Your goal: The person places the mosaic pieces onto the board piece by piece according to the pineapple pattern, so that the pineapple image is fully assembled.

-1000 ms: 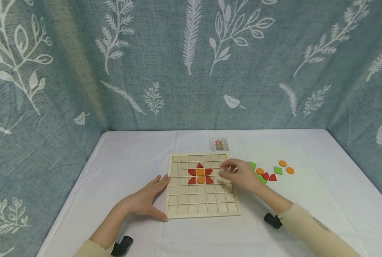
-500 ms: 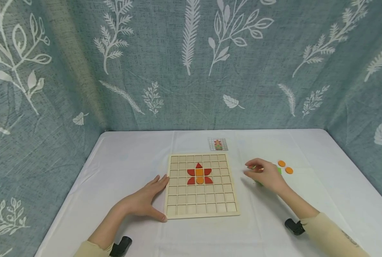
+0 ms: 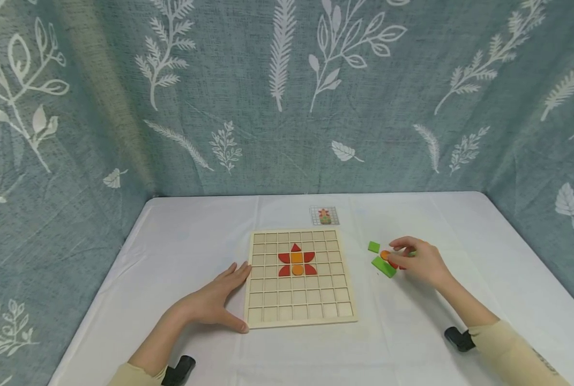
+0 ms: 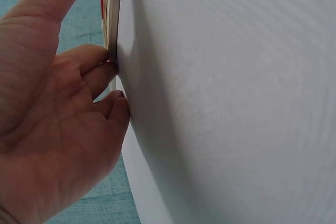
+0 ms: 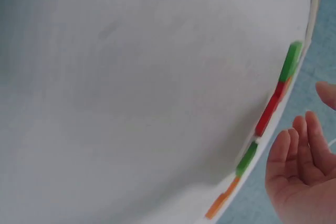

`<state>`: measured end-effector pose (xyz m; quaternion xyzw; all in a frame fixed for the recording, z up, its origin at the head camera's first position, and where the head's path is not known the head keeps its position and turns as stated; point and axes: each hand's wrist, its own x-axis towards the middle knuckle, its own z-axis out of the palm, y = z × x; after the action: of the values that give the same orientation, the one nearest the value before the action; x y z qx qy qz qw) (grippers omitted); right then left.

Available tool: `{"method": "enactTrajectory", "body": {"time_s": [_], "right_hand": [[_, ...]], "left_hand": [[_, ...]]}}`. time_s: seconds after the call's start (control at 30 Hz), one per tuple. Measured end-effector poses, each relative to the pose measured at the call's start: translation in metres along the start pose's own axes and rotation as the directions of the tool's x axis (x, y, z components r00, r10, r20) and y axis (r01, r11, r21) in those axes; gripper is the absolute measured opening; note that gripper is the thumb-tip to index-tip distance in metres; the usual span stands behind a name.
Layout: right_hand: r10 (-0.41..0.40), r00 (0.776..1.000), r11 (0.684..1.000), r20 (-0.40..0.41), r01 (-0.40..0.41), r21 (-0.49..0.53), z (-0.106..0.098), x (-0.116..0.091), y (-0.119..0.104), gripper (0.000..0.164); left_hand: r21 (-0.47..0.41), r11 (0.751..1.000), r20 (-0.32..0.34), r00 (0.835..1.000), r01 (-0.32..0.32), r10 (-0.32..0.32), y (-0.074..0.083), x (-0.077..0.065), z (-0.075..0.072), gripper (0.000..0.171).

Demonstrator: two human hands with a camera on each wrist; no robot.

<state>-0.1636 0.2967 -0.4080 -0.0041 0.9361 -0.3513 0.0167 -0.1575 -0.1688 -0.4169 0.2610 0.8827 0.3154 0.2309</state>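
Note:
A pale wooden grid board lies on the table. On it sit an orange square, an orange disc, a red triangle and several curved red pieces. My left hand rests with spread fingers along the board's left edge; its fingertips touch the side in the left wrist view. Right of the board, my right hand hovers over loose pieces, partly covering red ones. In the right wrist view, thumb and fingers are apart, with nothing between them.
Close to the right hand lie a green square, a green rectangular block and an orange disc. A small pattern card lies behind the board. White cloth covers the table; a leaf-printed curtain hangs behind.
My right hand has moved right, from over the board's right edge to the loose pieces. The left hand keeps its place, and the pieces on the board look the same.

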Motion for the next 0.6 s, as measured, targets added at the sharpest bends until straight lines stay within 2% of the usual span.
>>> {"method": "enactTrajectory", "body": {"time_s": [0.37,0.6], "right_hand": [[-0.024,0.998,0.996,0.050,0.028,-0.090,0.004,0.013,0.009,0.030],[-0.041,0.999,0.988,0.031,0.045,-0.145,0.006,0.013,0.003,0.026]], "left_hand": [[-0.017,1.000,0.002,1.000,0.013,-0.013,0.001,0.000,0.000,0.121],[-0.016,1.000,-0.007,1.000,0.004,-0.004,-0.001,-0.001,0.001,0.122]]}}
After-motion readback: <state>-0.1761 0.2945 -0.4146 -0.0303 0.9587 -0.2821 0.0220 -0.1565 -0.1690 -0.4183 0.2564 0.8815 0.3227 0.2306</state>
